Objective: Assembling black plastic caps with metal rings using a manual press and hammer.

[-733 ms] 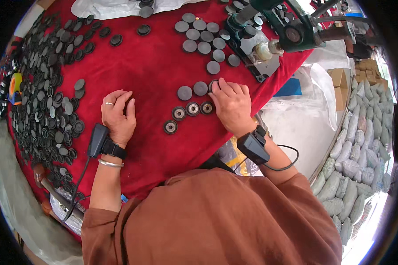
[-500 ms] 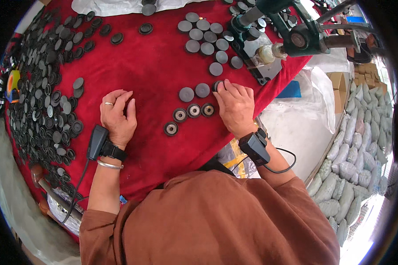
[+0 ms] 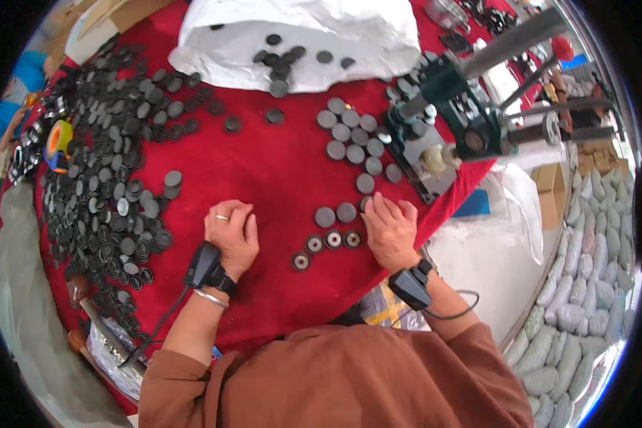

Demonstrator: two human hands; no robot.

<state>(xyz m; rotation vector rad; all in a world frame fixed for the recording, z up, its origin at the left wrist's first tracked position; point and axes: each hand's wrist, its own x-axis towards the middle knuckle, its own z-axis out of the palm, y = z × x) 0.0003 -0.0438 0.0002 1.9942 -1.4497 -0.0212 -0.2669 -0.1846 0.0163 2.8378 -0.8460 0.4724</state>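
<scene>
My right hand (image 3: 390, 232) has its fingertips closed on the edge of a dark round cap (image 3: 364, 205), mostly hidden by the fingers. This cap ends a short row with two flat-topped grey caps (image 3: 346, 212). Just nearer to me are several black ring-shaped pieces with metal centres (image 3: 333, 240), face up on the red cloth. My left hand (image 3: 233, 235) rests on the cloth left of them, fingers loosely curled and thumb apart, with nothing visible in it.
A green hand press (image 3: 471, 125) stands at the right, beside a cluster of grey caps (image 3: 355, 153). A large heap of dark caps (image 3: 114, 185) covers the left side. More spill from a white sack (image 3: 228, 50) at the back. Filled bags (image 3: 571, 285) are stacked beyond the right edge.
The view has shifted, so the scene sits lower and the white sack at the back shows more. Both hands keep about the same places among the caps; the right still grips the same cap.
</scene>
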